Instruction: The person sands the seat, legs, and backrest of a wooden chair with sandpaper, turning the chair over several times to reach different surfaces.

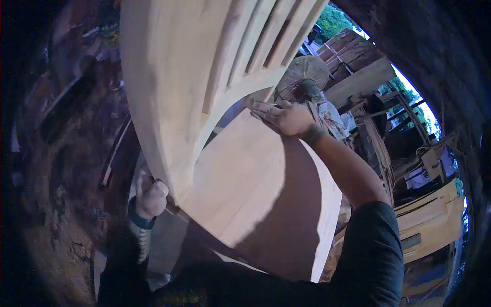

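A large pale wooden frame (158,66) with slats and a curved inner edge rises before me, its narrow lower end near my left side. At that end my left hand (152,198) is closed against the frame's edge, thumb up; most of its fingers are hidden. Behind the curve lies a broad flat wooden panel (240,174), partly in shadow. My right hand (287,117) rests at the panel's far edge, close to the curve, with fingers stretched out and lying flat. Whether anything thin is beneath those fingers cannot be seen.
A round fan (305,74) stands beyond my right hand, with a pale crumpled cloth or bag (335,120) beside it. Stacked boards (429,217) and wooden frames fill the right side. A thin strip (116,148) leans at the left, above dark, stained ground.
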Motion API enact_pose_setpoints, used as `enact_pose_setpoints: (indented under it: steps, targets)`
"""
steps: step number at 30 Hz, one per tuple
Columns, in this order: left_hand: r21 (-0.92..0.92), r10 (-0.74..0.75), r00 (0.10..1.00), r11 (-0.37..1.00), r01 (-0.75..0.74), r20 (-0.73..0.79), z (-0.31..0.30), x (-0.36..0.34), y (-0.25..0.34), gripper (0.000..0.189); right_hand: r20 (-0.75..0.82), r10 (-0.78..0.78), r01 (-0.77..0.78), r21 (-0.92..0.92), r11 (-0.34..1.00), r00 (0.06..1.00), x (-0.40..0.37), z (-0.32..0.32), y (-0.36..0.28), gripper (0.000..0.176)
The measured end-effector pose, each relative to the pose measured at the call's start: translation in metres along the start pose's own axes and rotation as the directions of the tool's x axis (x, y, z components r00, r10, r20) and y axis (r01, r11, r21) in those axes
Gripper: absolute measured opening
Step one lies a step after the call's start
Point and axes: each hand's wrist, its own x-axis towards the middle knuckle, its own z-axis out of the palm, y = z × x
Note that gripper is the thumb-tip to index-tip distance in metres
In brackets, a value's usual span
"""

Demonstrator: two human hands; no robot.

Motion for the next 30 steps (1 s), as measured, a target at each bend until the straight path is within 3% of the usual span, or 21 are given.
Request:
enact_pose_setpoints:
  steps: [3,5,7,8,9,10,13,15,17,19,21,22,23,25,27,28,30]
  targets:
    - [0.073,-0.028,0.999,0.997,0.030,-0.036,-0.005,-0.002,-0.002,0.081,-0.082,-0.028,0.024,-0.040,0.999,0.996,0.019,-0.009,0.007,0.037]
    - [0.123,-0.038,0.997,0.991,0.046,-0.064,-0.012,-0.007,-0.009,0.082,0.039,0.038,-0.041,0.078,0.996,0.999,0.020,-0.009,-0.007,0.037]
    - [0.127,-0.037,0.999,0.991,0.042,-0.034,-0.025,-0.005,-0.017,0.078,0.210,0.156,-0.201,0.211,0.957,0.965,0.026,-0.021,-0.039,0.036]
    - [0.107,-0.042,0.999,0.993,0.043,-0.009,-0.031,-0.009,-0.022,0.074,0.216,0.092,-0.131,0.174,0.976,0.972,0.033,-0.023,-0.036,0.038]
    - [0.082,-0.046,0.999,0.996,0.045,0.012,-0.032,-0.014,-0.027,0.070,0.134,0.095,-0.119,0.185,0.976,0.986,0.028,-0.009,-0.033,0.041]
    - [0.019,0.058,0.994,0.998,-0.060,0.087,-0.014,0.000,-0.010,0.075,0.046,0.098,-0.105,0.192,0.976,0.994,0.026,0.001,-0.035,0.044]
    - [0.049,-0.002,1.000,0.999,0.003,-0.014,-0.001,0.002,0.001,0.079,0.289,0.090,-0.149,0.187,0.971,0.953,0.022,-0.016,-0.029,0.050]
    - [0.076,-0.031,1.000,0.997,0.031,-0.002,0.002,0.005,0.012,0.080,0.275,-0.068,-0.017,0.294,0.956,0.959,0.011,-0.036,-0.013,0.051]
    - [0.067,-0.037,0.999,0.997,0.035,0.028,0.008,0.010,0.019,0.080,0.085,-0.231,0.169,0.454,0.875,0.969,-0.002,-0.026,0.023,0.048]
    - [0.017,-0.027,0.999,1.000,0.026,0.039,0.014,0.015,0.022,0.081,0.131,-0.162,0.026,0.696,0.718,0.978,0.005,-0.040,0.020,0.047]
    - [-0.037,-0.010,0.997,0.999,0.013,0.074,0.020,0.020,0.030,0.081,0.491,0.000,-0.463,0.823,0.328,0.871,0.005,-0.101,-0.041,0.049]
    - [-0.055,-0.001,0.997,0.998,0.005,0.081,0.021,0.022,0.029,0.081,0.525,-0.037,-0.519,0.847,0.113,0.850,0.006,-0.106,-0.071,0.049]
    - [-0.057,0.013,0.998,0.998,-0.010,0.063,0.022,0.022,0.026,0.080,0.549,-0.085,-0.556,0.824,-0.110,0.831,0.007,-0.110,-0.102,0.049]
    - [-0.061,0.041,0.999,0.997,-0.040,0.026,0.023,0.022,0.021,0.080,0.508,-0.109,-0.509,0.776,-0.371,0.854,0.009,-0.125,-0.157,0.044]
    - [-0.018,0.138,0.990,0.990,-0.138,-0.001,0.030,0.024,0.026,0.080,0.431,-0.215,-0.473,0.686,-0.553,0.876,0.012,-0.139,-0.185,0.043]
    - [-0.009,0.189,0.981,0.982,-0.189,-0.041,0.040,0.025,0.030,0.067,0.387,-0.259,-0.459,0.627,-0.629,0.885,0.014,-0.144,-0.194,0.042]
    - [0.033,0.267,0.961,0.964,-0.265,-0.078,0.041,0.028,0.031,0.056,0.364,-0.261,-0.441,0.611,-0.657,0.894,0.023,-0.135,-0.199,0.040]
